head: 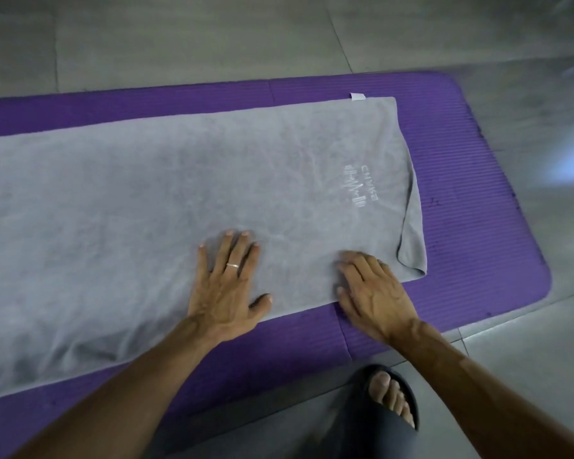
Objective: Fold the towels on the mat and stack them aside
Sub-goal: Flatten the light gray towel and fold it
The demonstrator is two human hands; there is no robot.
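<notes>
I see both palms flat, fingers spread, nothing held: left hand (224,286) and right hand (373,289) press the grey towel (179,200) on the purple mat (478,180), centre frame. I'd smooth toward the curled lower-right corner before folding.

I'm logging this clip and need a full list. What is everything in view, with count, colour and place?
towel: one, grey, spread flat along the mat, its near right corner turned over
logo: one, white, stitched near the towel's right end
tag: one, white, at the towel's far right edge
mat: one, purple, ribbed, lying on the floor under the towel
floor: grey tiles, all around the mat
sandal: one, black, on a foot at the bottom right, on the floor
ring: one, silver, on a left finger
left hand: one, fingers spread flat on the towel
right hand: one, resting on the towel's near edge
</notes>
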